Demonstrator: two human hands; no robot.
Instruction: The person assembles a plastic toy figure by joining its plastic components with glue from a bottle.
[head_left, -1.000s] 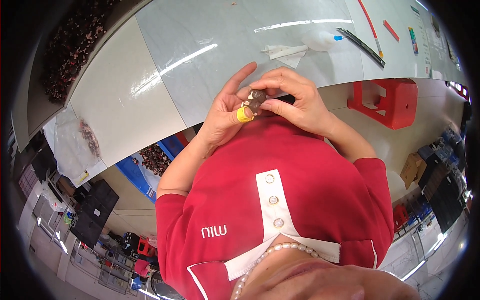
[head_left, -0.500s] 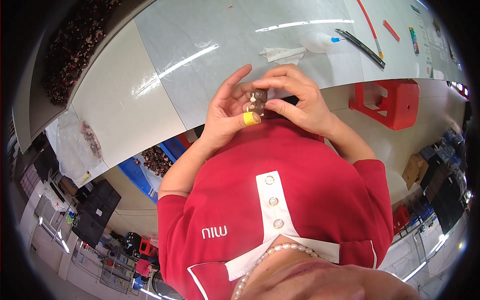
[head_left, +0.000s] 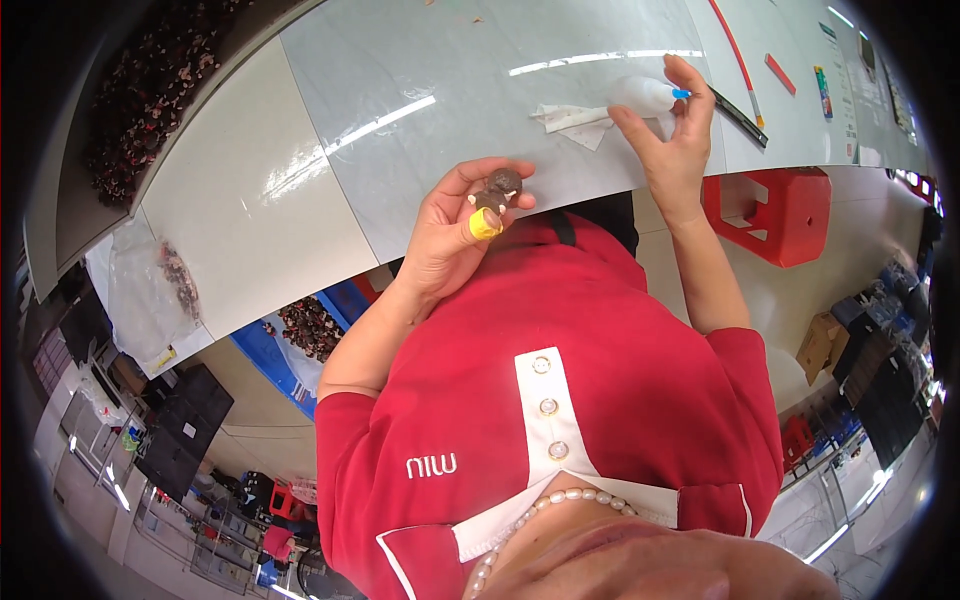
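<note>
My left hand [head_left: 455,225] is closed round a small dark brown figurine [head_left: 497,190] with a rounded top and pale spots, held tilted just over the table's near edge. A yellow wrap [head_left: 485,223] covers the tip of that thumb. Out to the right, my right hand [head_left: 675,135] has thumb and forefinger spread on either side of a white squeeze bottle [head_left: 640,95] with a blue tip, which lies on the table. Whether the fingers touch the bottle is hard to see. Beside it lies a crumpled white tissue [head_left: 575,122].
Right of the bottle lie a black pen-like tool [head_left: 740,120], a red-handled brush [head_left: 735,45] and a red strip [head_left: 780,74]. A red stool [head_left: 790,215] stands beyond the table edge. At left are a tray of dark pieces [head_left: 130,130], a plastic bag [head_left: 140,285] and a blue crate [head_left: 270,360].
My right hand has let go of the figurine and moved right and away to the bottle. The figurine stays in my left hand, turned to a different tilt.
</note>
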